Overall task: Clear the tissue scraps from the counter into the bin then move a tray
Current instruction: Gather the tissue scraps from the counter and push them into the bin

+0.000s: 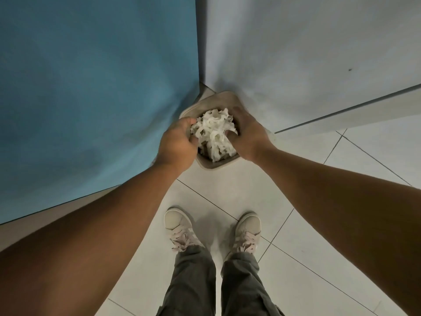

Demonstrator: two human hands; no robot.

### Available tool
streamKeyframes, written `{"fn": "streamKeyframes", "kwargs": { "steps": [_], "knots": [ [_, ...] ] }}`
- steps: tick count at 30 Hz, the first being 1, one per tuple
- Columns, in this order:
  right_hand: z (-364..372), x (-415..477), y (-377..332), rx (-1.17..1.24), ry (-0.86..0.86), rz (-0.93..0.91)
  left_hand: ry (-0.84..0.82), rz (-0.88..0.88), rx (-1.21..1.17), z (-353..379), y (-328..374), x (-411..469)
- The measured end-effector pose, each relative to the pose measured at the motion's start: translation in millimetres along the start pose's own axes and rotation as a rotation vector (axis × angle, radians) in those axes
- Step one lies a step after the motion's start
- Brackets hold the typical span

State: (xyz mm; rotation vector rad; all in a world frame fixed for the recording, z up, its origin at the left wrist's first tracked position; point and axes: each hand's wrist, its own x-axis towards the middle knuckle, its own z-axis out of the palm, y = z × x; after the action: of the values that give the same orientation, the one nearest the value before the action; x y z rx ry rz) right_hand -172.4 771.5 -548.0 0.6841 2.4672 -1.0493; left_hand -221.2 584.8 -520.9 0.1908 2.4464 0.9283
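Stands on a pale tiled floor (227, 192), facing a corner, looking straight down. Holds a wad of tissue scraps (213, 133) between both hands, directly over the open mouth of the bin (219, 99).

Grips the wad's left side with the left hand (176, 140), fingers curled inward, thumb pressed against the paper. Clamps the wad's right side with the right hand (247, 133), fingers bent over the far edge, thumb tucked into the near strips. Lets loose strips hang from the wad down past the bin's rim. Cannot tell whether the lowest strips touch anything inside; interior mostly hidden by wad and hands.

Finds the bin beige, with rounded corners, set on the floor in the far corner, between a blue wall (91, 87) on the left and a grey wall (307, 53) on the right. Sees its near rim just below the wad and its far rim just beyond it.

Notes a pale skirting (341, 117) along the foot of the grey wall, and a small dark speck (350, 69) on that wall, far right.

Plants both feet near, apart from the bin: left shoe (178, 226) and right shoe (247, 229), beige and laced, with olive trousers (193, 283) above them.
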Motion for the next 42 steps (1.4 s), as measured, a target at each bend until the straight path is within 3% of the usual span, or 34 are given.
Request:
{"fn": "streamKeyframes", "kwargs": {
  "steps": [14, 24, 33, 42],
  "knots": [
    [-176.1, -184.0, -121.8, -0.105, 0.146, -0.292, 0.153, 0.234, 0.209, -126.9, 173.0, -128.3],
    [-284.9, -300.4, -214.7, -0.072, 0.249, -0.536, 0.351, 0.314, 0.192, -234.8, 286.4, -242.4],
    [-319.9, -334.8, -302.9, -0.037, 0.236, -0.797, 0.538, 0.285, 0.149, -310.5, 301.4, -307.1],
    [-298.5, -328.5, -389.3, -0.078, 0.133, -0.969, 0.728, 0.154, 0.119, -388.4, 264.6, -322.8]
  ]
}}
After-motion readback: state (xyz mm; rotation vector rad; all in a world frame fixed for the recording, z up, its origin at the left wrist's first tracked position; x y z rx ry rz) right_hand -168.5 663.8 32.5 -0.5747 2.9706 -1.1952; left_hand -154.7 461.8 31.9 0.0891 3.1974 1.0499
